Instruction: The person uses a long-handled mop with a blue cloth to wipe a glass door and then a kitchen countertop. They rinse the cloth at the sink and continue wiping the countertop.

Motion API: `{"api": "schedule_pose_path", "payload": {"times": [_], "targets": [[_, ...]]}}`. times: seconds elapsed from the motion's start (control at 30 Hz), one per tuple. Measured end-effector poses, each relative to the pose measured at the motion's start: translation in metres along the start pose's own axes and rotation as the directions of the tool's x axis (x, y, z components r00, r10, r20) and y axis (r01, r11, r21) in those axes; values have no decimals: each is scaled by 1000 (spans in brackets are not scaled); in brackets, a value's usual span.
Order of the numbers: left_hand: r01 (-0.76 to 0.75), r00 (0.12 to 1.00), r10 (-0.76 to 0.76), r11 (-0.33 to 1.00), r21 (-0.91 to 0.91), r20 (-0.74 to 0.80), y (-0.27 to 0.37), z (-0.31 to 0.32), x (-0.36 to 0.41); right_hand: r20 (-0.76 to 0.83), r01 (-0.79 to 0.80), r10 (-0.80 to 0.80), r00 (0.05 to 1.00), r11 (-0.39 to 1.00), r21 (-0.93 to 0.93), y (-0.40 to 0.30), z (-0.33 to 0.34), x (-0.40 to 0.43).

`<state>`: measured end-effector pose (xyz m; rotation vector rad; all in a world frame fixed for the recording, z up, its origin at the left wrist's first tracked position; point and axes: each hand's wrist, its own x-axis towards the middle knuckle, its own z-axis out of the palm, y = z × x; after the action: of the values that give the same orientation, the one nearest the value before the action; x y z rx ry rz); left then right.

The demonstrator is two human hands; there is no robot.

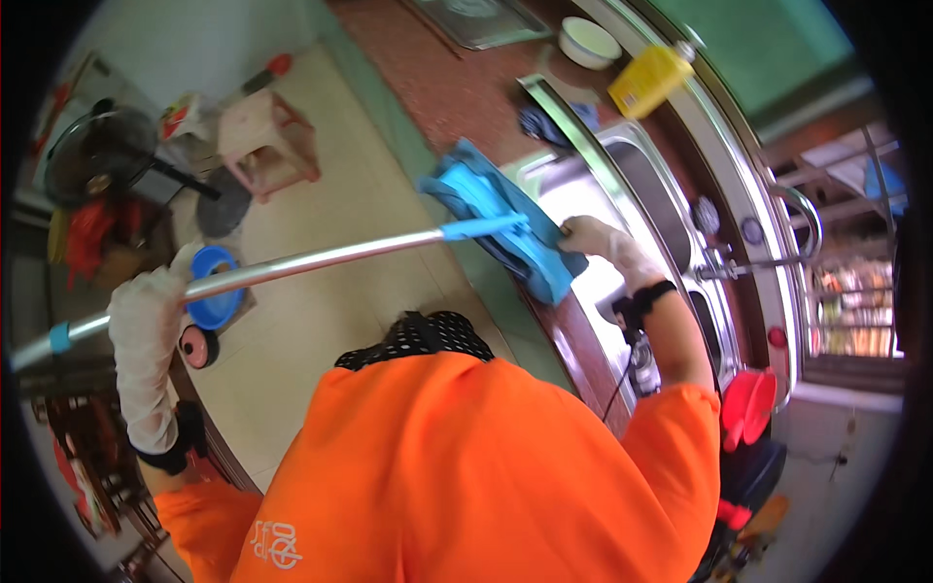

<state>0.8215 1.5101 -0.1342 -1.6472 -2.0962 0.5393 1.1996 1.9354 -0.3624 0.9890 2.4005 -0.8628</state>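
Note:
My left hand (146, 313), in a thin whitish glove, grips the silver pole (321, 261) of a flat mop. The pole runs slantwise to a light blue joint at the mop head (485, 186). That head, with a darker blue cloth (521, 193) about it, is held up at the counter's front edge beside the sink. With fingers closed at the cloth's edge, my right hand (605, 244) is gloved too. Its fingertips are partly hidden by the cloth. Behind it lies a shiny steel double sink (649, 189), with a long metal strip (583, 138) across it.
On the reddish-brown counter (444, 87) are a white bowl (589, 44), a yellow bottle (649, 80) and a dark cloth (543, 125). A tap (758, 266) rises behind the sink. A pink stool (266, 142), a blue basin (216, 310) and a standing fan (102, 157) are at left.

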Motion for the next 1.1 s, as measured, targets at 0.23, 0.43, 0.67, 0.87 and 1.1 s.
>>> {"api": "schedule_pose_path", "payload": {"times": [0.23,0.43,0.67,0.87,1.1], "targets": [[1,998,-1,1000,3,-71,-29,23,-11,-231,77,-120,965,979,-186,-42,-13,-33],[180,982,-191,921,-345,4,-44,25,-21,-552,83,-284,784,929,-360,-91,-52,-64],[578,815,-375,472,-665,442,-10,69,-36,-540,-266,-651,533,478,-837,-119,4,-46],[476,768,-120,764,-436,629,8,152,-54,-549,212,-421,722,890,-404,-131,30,-35],[749,500,374,266,-607,781,25,208,-30,-398,-50,256,881,887,460,-98,5,-11]]}}
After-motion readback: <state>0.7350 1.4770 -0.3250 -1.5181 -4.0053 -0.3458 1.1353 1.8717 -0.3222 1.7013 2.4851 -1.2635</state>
